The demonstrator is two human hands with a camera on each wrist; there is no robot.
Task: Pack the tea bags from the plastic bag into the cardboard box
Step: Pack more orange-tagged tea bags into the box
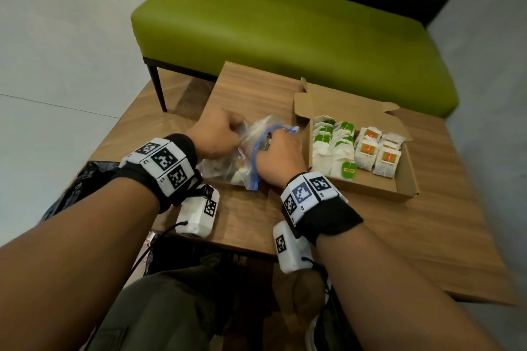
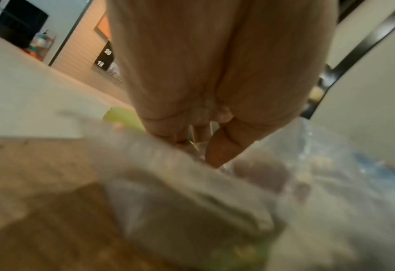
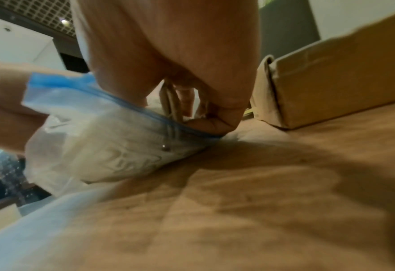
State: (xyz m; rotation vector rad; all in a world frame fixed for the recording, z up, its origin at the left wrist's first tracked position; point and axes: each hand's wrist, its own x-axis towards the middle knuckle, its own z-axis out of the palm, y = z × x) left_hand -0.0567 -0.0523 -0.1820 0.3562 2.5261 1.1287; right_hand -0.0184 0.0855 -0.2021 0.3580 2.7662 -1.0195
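Left of the cardboard box (image 1: 405, 177): crinkly clear plastic bag (image 1: 228, 168); left hand (image 1: 215, 134) pinching its film, right hand (image 1: 278, 155) curled inside its blue-rimmed mouth, grasp unclear.

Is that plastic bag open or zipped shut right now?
Open. The plastic bag's blue zip rim curves apart in a loop, and the right hand reaches into its mouth while the left hand grips the bag.

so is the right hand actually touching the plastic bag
Touching. The right wrist view shows the right hand reaching into the plastic bag, its blue rim stretched against the palm; the head view shows the same.
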